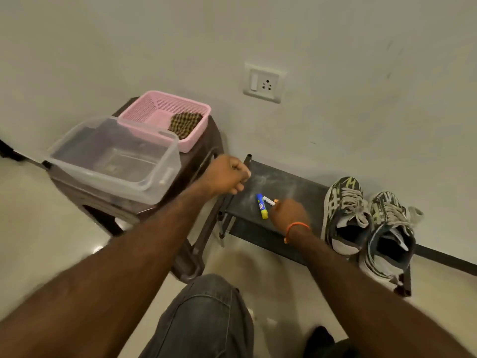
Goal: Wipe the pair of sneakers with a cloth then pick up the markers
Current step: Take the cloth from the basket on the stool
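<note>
My right hand (287, 215) sits at centre frame, its grip curled down over a white marker (269, 201) on the dark table (284, 182); whether the fingers have actually pinched it I cannot tell. A blue-and-yellow marker (261, 206) lies just left of it, touching or nearly so, untouched. My left hand (227, 174) is a closed fist hovering at the table's left corner; whether it holds anything I cannot tell. The sneakers (366, 223) stand side by side at the right end of the table. The cloth (185, 121) lies in the pink basket (144, 112), upper left, so I judge wiping finished. Collecting both markers remains.
</note>
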